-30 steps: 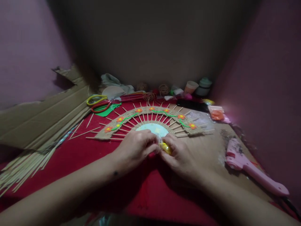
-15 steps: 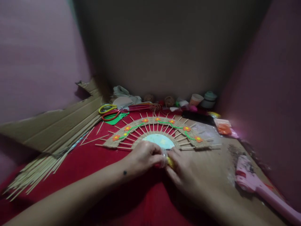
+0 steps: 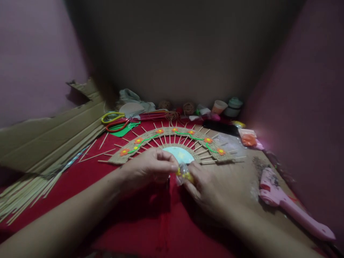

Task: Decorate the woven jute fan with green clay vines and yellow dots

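Note:
Between my two hands is a small clear plastic packet [image 3: 184,174] with something yellow inside. My right hand [image 3: 205,182] is closed on its right side. The fingertips of my left hand [image 3: 153,163] pinch together at the packet's upper left edge, where a bit of yellow shows. Just beyond my hands lies a half-round fan of thin sticks and woven twine [image 3: 150,138], decorated with orange flowers and green curling lines. Its light blue centre [image 3: 180,154] is partly hidden behind my hands.
Scissors [image 3: 117,122] and green sheet [image 3: 124,129] lie back left, near cardboard [image 3: 53,138] and a bundle of sticks [image 3: 29,191]. A pink glue gun [image 3: 290,204] rests at right. Twine balls [image 3: 188,108], a cup [image 3: 219,107] and an orange packet [image 3: 248,138] stand behind.
My left fingers have shifted to the packet's upper edge, and more of the packet and its yellow content shows. The view has moved slightly, so the surroundings appear further left and higher.

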The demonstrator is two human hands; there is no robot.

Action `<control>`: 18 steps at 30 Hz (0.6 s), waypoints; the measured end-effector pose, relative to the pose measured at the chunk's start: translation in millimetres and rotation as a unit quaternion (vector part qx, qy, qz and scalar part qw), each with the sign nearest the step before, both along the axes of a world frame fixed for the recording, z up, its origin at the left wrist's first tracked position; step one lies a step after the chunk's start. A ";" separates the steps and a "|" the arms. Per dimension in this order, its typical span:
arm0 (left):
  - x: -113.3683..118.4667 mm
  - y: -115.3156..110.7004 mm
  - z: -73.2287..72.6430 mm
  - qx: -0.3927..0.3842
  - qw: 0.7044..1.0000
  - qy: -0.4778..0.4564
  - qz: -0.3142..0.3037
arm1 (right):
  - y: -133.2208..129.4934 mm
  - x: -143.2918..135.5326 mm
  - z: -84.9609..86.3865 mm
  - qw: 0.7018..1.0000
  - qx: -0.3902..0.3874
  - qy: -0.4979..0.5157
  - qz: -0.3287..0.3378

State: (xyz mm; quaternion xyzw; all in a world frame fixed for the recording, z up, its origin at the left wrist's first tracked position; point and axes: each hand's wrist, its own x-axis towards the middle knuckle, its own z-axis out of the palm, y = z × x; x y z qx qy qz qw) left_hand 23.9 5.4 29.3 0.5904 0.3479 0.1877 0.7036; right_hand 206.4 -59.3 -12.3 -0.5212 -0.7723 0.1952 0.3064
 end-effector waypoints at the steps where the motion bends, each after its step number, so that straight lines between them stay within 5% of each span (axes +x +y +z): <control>1: -2.5 2.1 -0.3 -0.029 0.999 -0.029 0.006 | 0.7 0.8 -1.3 1.000 -0.001 0.016 -0.001; 18: -5.3 8.2 -12.7 -0.078 0.983 -0.153 0.060 | 3.9 3.1 -13.2 0.995 0.023 0.100 0.017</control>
